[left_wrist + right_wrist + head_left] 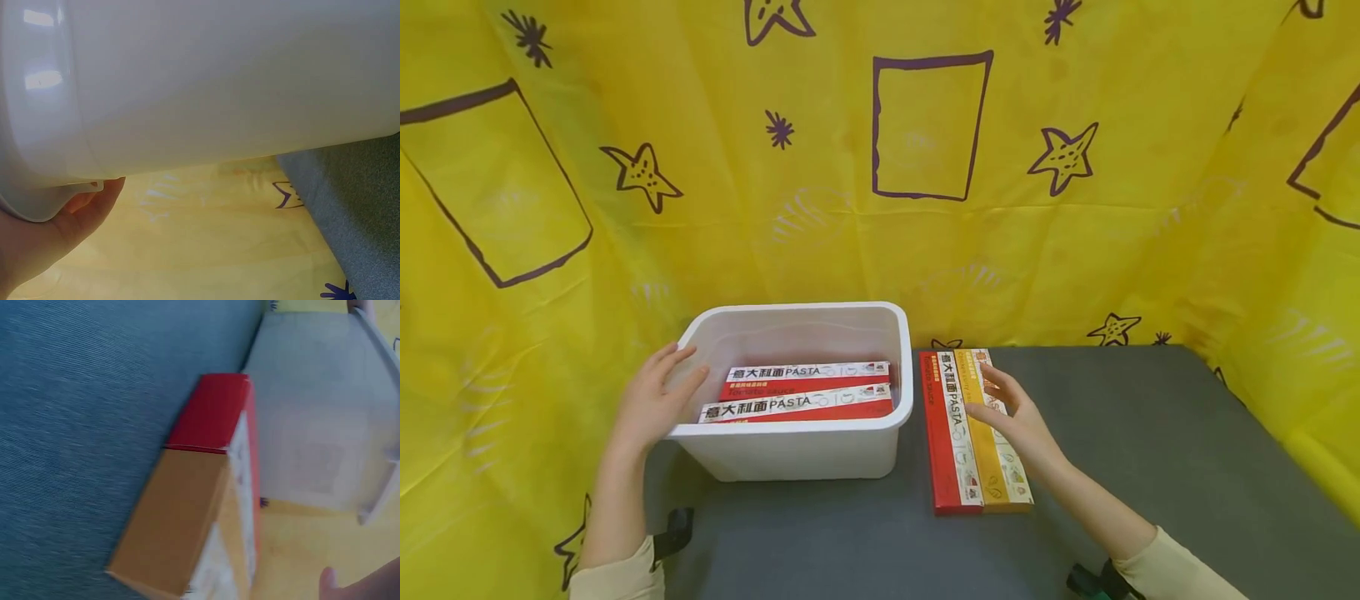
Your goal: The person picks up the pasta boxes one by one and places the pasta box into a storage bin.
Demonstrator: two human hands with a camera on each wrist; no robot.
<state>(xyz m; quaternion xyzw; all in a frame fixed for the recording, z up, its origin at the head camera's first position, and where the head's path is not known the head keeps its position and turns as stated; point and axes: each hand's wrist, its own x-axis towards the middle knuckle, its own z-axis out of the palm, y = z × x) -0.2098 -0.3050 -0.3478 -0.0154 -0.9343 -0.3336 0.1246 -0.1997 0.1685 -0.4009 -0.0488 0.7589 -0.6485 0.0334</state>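
My left hand (651, 400) holds the left rim of a white plastic bin (790, 457), thumb over the inner side. From the left wrist, the fingers (94, 209) show at the rim's lip. Two red-and-white pasta boxes lie inside, a front one (805, 405) and a rear one (808, 372). Right of the bin, a red pasta box (947, 442) and a yellow pasta box (1003, 454) lie side by side on the table. Over the yellow box, my right hand (1026, 421) is spread with relaxed fingers. The right wrist view shows the box ends and a fingertip (328, 578) apart from them.
The dark grey table (1150, 433) reaches to the right and front. A yellow cloth (737, 208) with drawn stars hangs behind and at both sides, close to the bin's back. Dark straps (673, 533) sit on the wrists.
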